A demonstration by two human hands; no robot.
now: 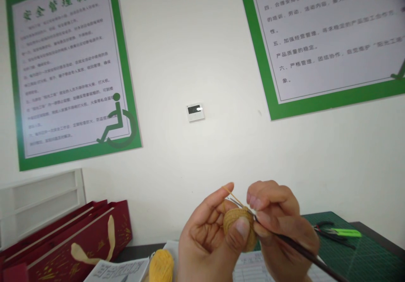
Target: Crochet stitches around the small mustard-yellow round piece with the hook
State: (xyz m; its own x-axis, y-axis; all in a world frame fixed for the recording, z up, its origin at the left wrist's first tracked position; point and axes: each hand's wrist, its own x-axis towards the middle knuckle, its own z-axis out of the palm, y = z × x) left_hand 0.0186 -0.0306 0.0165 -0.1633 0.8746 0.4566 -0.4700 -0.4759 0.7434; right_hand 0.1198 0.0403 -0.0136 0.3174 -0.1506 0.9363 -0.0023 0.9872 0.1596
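Left hand (209,239), palm side visible, pinches a tan crocheted piece (234,223) between thumb and fingers, its index finger extended upward; right hand (283,227), opposite, closes thumb and fingers around a dark-handled crochet hook (297,248). Behind the worker's hands, a pale wall (177,54) bears two green-bordered posters: at left, a safety-rules poster (66,79) with a wheelchair symbol in its lower right corner; at right, a second poster (325,41), cropped by the upper and right edges of the view. Lower left, dark red gift bags (95,239) with gold decoration and cream ribbon handles lie on their sides, a white slatted frame (44,195) behind them. Lower right, a green gridded cutting mat (370,252) carries black-handled pliers (332,235) and, just beside them, a bright green-handled tool (348,232). Printed sheets (253,267) lie beneath the hands, with a printed leaflet (120,271) nearer the bags; a skein of yellow yarn (161,267) sits between leaflet and left hand. The crocheted piece is held up between the two hands, the hook's metal end at its upper edge. A small white control panel (195,112) is mounted between the posters. Finest element: a mustard yarn strand (233,195), running from the left index fingertip down to the piece.
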